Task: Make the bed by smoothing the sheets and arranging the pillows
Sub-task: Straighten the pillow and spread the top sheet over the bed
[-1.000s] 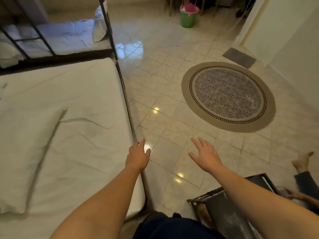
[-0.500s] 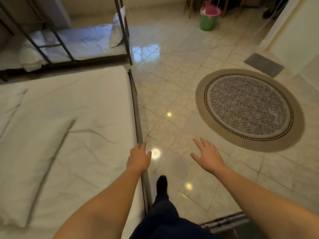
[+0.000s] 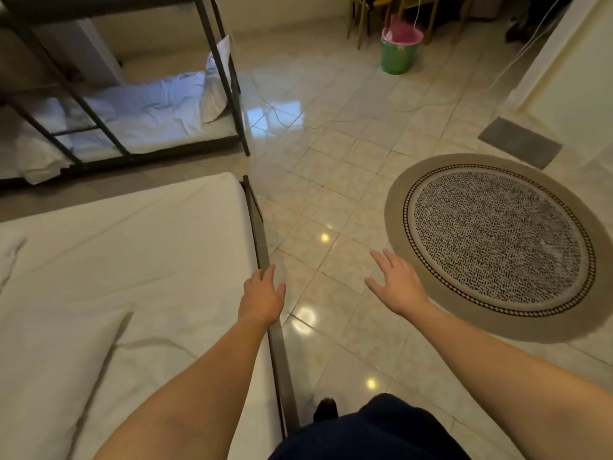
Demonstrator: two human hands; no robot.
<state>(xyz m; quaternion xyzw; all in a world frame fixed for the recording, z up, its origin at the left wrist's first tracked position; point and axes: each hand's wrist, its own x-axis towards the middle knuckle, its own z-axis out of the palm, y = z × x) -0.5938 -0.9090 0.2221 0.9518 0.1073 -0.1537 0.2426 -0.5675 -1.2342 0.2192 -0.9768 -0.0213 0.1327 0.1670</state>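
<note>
The left grip [image 3: 262, 298] is released: fingers loosely extended, palm down, holding nothing. It hangs over the dark metal side rail [image 3: 262, 240] of the bed; whether it touches the rail cannot be told. The right grip [image 3: 396, 287] is also released, its fingers spread and straight, palm down over the tiled floor [image 3: 331, 180], well apart from the left grip and holding nothing.

Just to the left of the left grip lies the white sheet [image 3: 149, 247], stretched over the mattress up to the rail, with long shallow creases across it and a few sharper wrinkles nearer the forearm. Farther left of that grip, a white pillow [image 3: 46, 353] lies flat on the sheet, one corner pointing toward the arm. Part of a second pillow [image 3: 8, 257] shows beyond it at the edge of view.

Just to the right of the right grip is a round rug [image 3: 497, 240] with a tan border and a speckled centre. Below both grips, a dark-clad leg and foot [image 3: 325, 408] stand on the floor beside the rail.

Far ahead of the left grip stands a metal bunk bed [image 3: 225, 78] with rumpled bedding [image 3: 149, 114] and a propped pillow. Far ahead of the right grip sit a green bucket [image 3: 399, 51] with a pink rim and a grey mat [image 3: 519, 142].
</note>
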